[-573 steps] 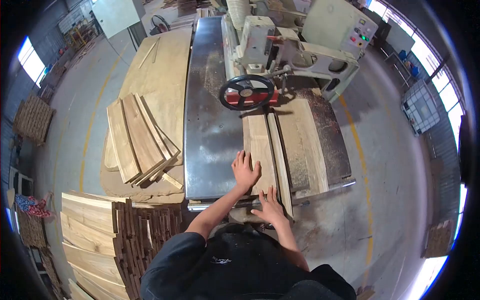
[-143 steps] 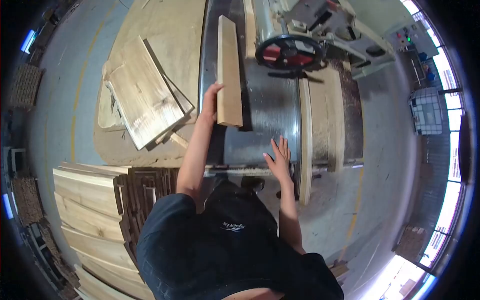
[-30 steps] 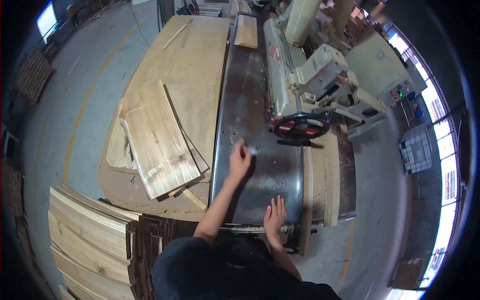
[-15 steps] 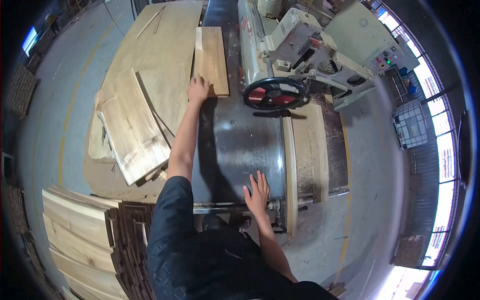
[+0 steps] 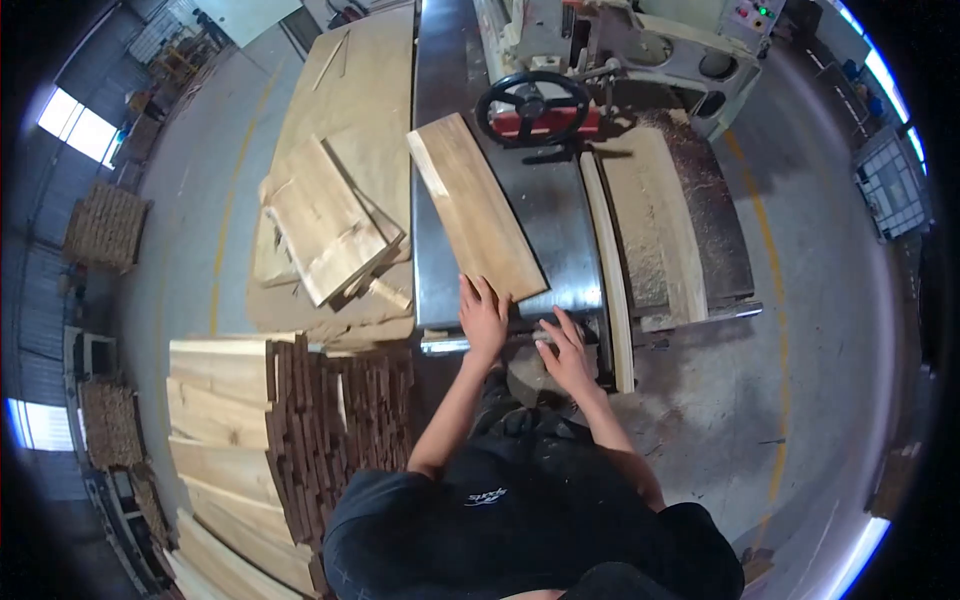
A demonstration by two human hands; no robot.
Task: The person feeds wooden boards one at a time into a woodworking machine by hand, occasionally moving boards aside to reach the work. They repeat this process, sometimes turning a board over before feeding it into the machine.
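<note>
A wooden board [image 5: 475, 205] lies at a slant on the dark metal machine table [image 5: 560, 240]. At its near end is my left hand [image 5: 484, 318], fingers apart, the fingertips touching the board's edge; the thumb side points toward the board's corner. My right hand [image 5: 566, 357] is just right of that end, over the front edge of the table, with spread fingers and nothing in it. A small gap separates it from the board.
A black handwheel [image 5: 533, 108] stands beyond the board. On the left, loose boards [image 5: 328, 222] rest on a plywood sheet [image 5: 360, 90]. Stacked boards [image 5: 225, 400] stand near left. A long wooden strip [image 5: 608, 270] and sawdust-covered surface [image 5: 640, 215] lie right.
The board has come toward me and turned, its near end now by the table's front edge. My left hand has moved back with it, and the view has shifted.
</note>
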